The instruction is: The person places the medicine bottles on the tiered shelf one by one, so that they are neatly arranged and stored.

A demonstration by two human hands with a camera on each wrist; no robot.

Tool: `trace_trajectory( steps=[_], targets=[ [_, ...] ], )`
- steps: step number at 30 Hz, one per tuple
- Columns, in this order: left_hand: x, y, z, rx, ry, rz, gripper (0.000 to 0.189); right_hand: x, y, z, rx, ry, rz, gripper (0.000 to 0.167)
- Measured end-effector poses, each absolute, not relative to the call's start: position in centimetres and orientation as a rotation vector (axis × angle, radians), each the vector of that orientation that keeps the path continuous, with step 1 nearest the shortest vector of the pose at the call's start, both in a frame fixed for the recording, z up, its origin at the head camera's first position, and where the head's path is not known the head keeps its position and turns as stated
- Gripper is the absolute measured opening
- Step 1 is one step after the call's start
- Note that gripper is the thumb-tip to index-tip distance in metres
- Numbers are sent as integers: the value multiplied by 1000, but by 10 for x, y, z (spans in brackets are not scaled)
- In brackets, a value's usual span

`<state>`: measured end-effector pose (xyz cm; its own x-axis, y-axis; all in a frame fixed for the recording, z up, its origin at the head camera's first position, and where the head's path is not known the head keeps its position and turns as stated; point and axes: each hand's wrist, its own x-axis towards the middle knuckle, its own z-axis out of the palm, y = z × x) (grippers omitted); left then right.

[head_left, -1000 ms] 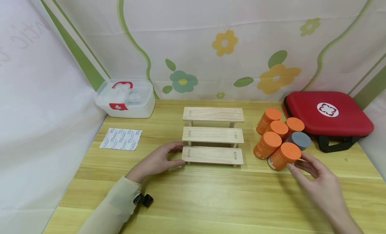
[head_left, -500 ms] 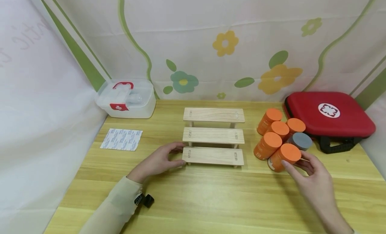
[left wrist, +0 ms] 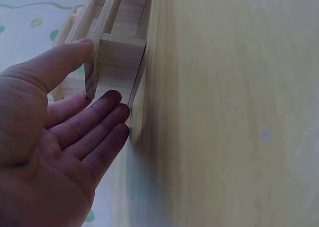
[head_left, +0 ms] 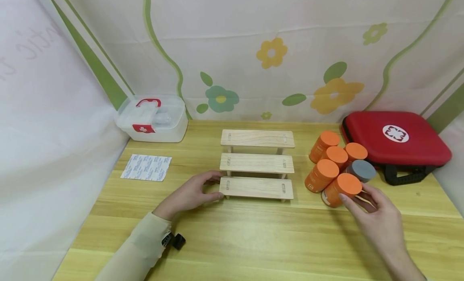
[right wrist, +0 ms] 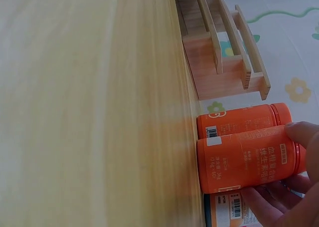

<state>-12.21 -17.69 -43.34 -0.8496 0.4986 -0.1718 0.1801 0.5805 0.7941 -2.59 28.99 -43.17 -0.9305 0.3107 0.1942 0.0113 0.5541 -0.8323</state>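
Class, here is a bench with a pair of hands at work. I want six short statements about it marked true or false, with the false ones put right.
1. The left hand is at the left end of the wooden stand. True.
2. The wooden stand has two steps. False: it has three.
3. The right hand holds the nearest orange bottle. True.
4. Every cap in the bottle cluster is orange. False: one is a grey cap.
5. The translucent first-aid box stands to the left of the wooden stand. True.
6. The box's handle is black. False: the handle is red.
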Motion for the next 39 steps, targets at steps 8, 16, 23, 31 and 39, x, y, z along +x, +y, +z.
trace_trajectory(
  steps=[8, 16, 23, 31, 39],
  targets=[
    [-122, -177, -434, 543, 2439, 1158, 63, -24, 288, -433, -275, -2461, 1319, 57],
    [-122, -177, -433, 543, 2449, 1149, 63, -21, 286, -430, -278, -2456, 1300, 56],
    [-121, -177, -433, 532, 2442, 1153, 64, -17, 285, -427, -264, -2436, 1282, 56],
    [-122, -176, -433, 526, 2444, 1148, 65, -14, 285, -417, -291, -2438, 1216, 55],
    [-122, -176, -434, 535, 2469, 1143, 64, -9, 284, -405, -245, -2419, 1196, 57]
  ],
)
